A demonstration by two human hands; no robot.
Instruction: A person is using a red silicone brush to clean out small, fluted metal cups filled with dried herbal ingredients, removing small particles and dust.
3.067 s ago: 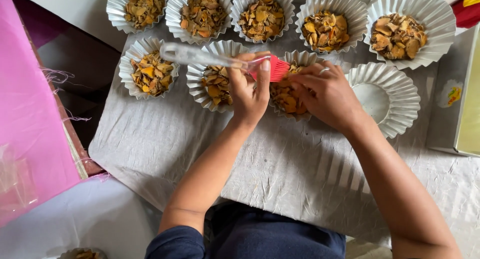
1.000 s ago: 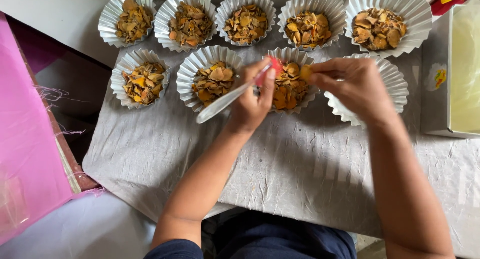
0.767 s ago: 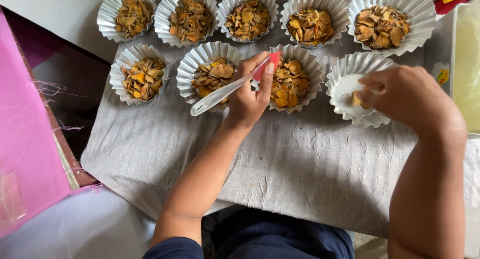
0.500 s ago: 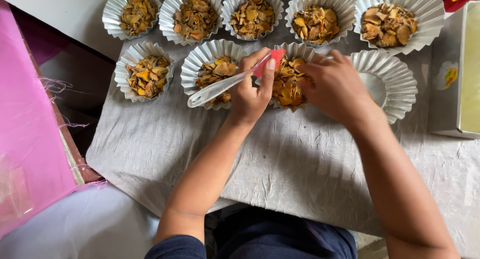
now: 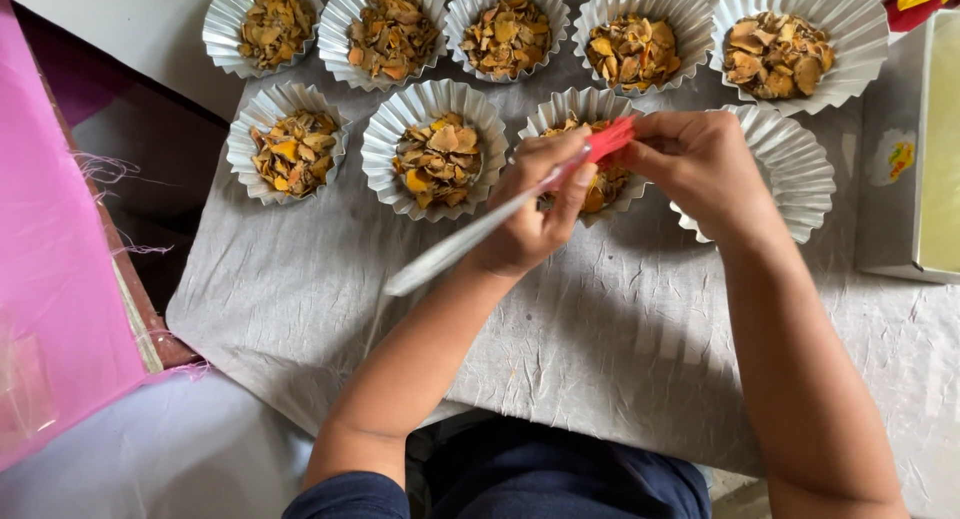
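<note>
Right hand [image 5: 700, 164] back from the empty white fluted paper cup [image 5: 790, 169], pinching the red-tipped clear plastic spoon [image 5: 500, 224] with left hand [image 5: 535, 214] over the third near-row cup [image 5: 590, 149]. Eight cups filled, far-right near cup left.

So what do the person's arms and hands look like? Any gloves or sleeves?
No gloves: both hands are bare, the left hand and the right hand alike. The forearms are bare too, with no watch, bracelet or ring that I can see. A dark blue short sleeve shows at the top of the left arm. The right arm's sleeve is out of view.
</note>
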